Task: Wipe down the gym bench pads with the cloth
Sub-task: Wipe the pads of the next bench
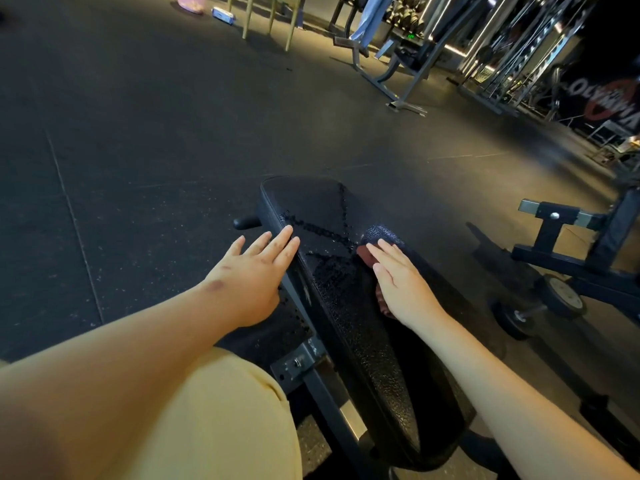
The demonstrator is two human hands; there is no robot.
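Floor (138, 133) of dark rubber lay at the left. Left hand (249, 271) rested with straight, slightly spread fingers on the left edge of the bench's black pad (311, 206), holding nothing; a yellow garment (214, 410) showed below its forearm. Beaded, glossy streaks crossed the pad between the hands. Right hand (401, 282) lay flat, fingers straight and close together, pressing a reddish-brown cloth (364, 256) onto the pad's right side; the cloth peeked out at the fingertips and beside the palm, mostly hidden beneath. Further right, apart from the bench, stood a dark frame (554, 233) with a wheel (564, 296).
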